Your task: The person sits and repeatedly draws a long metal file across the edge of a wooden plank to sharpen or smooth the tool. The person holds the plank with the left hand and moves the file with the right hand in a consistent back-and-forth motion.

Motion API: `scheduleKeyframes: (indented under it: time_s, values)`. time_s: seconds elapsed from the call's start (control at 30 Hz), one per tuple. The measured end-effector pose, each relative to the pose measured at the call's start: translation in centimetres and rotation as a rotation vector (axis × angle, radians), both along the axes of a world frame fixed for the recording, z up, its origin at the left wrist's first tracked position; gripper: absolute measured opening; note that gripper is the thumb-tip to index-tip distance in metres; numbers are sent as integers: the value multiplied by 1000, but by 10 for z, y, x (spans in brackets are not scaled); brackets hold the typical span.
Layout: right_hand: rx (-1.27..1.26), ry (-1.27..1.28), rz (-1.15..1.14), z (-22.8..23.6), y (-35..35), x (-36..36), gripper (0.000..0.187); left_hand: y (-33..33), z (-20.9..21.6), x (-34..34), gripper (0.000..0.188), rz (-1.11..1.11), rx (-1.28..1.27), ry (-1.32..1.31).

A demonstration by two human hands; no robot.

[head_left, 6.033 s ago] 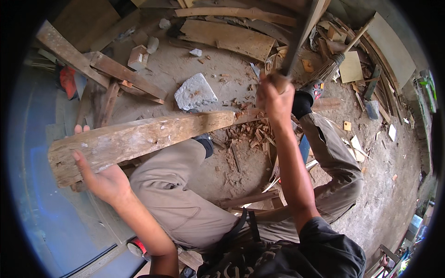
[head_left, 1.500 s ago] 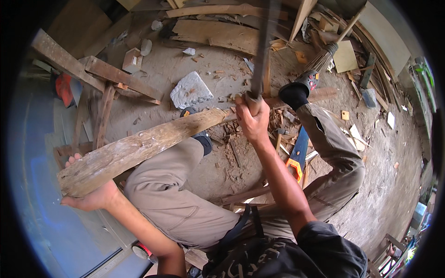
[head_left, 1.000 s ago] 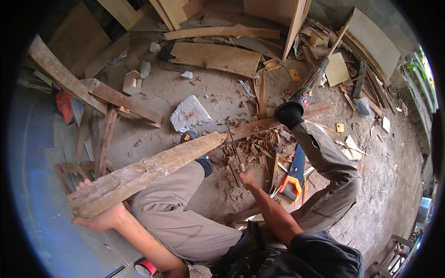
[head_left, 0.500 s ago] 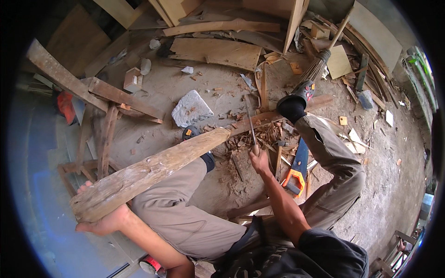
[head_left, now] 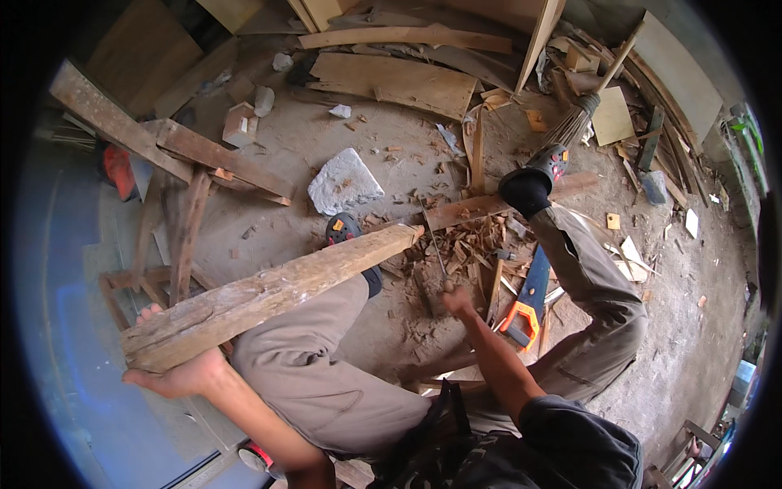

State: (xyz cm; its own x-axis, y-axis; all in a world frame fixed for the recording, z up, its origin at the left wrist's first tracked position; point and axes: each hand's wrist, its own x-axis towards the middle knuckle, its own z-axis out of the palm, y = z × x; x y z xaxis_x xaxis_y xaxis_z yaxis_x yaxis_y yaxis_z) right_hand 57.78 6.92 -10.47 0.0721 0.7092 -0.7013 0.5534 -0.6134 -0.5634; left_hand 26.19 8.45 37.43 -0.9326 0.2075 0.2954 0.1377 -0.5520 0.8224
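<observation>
A long, weathered wooden beam (head_left: pixel 261 300) slants across my left thigh, its far end pointing up and to the right over the floor. Cupped beneath the near end is my left hand (head_left: pixel 186 373), its fingers wrapped round the wood from both sides. My right hand (head_left: pixel 458 300) is closed on the handle of a long knife (head_left: pixel 434 241). The thin blade is seen nearly edge-on and slightly blurred; its tip is up beside the beam's far end. Whether blade and beam touch, I cannot tell. Wood chips (head_left: pixel 472 248) lie heaped beyond my right hand.
A handsaw (head_left: pixel 521 314) with an orange and black handle lies right of my hand, beside a hammer (head_left: pixel 498 273). My shoe (head_left: pixel 538 167) rests on a plank (head_left: pixel 464 213). Further out are a white block (head_left: pixel 346 183), a wooden trestle (head_left: pixel 191 228), a broom (head_left: pixel 574 118) and scrap boards (head_left: pixel 399 80).
The knife has tilted further left, its tip now close to the beam's end. The beam's far end sits slightly further right in the view. Both hands keep their grips; the view has shifted a little.
</observation>
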Motion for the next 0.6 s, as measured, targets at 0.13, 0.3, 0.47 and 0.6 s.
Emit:
scheduleKeyframes:
  time_s: [0.13, 0.3, 0.47, 0.6]
  values:
    - [-102, 170, -4, 8, -3, 2, 54, -9, -3, -8, 83, 48, -12, -18]
    - [142, 144, 33, 1, 18, 10, 50, -3, 2, 0, 85, -8, -25, -4]
    - [210, 84, 18, 48, 43, -5, 44, -3, 0, -2, 84, -38, -28, 2]
    - [340, 215, -95, 173, 83, -33, 40, -5, 3, 0, 85, -13, -35, -21]
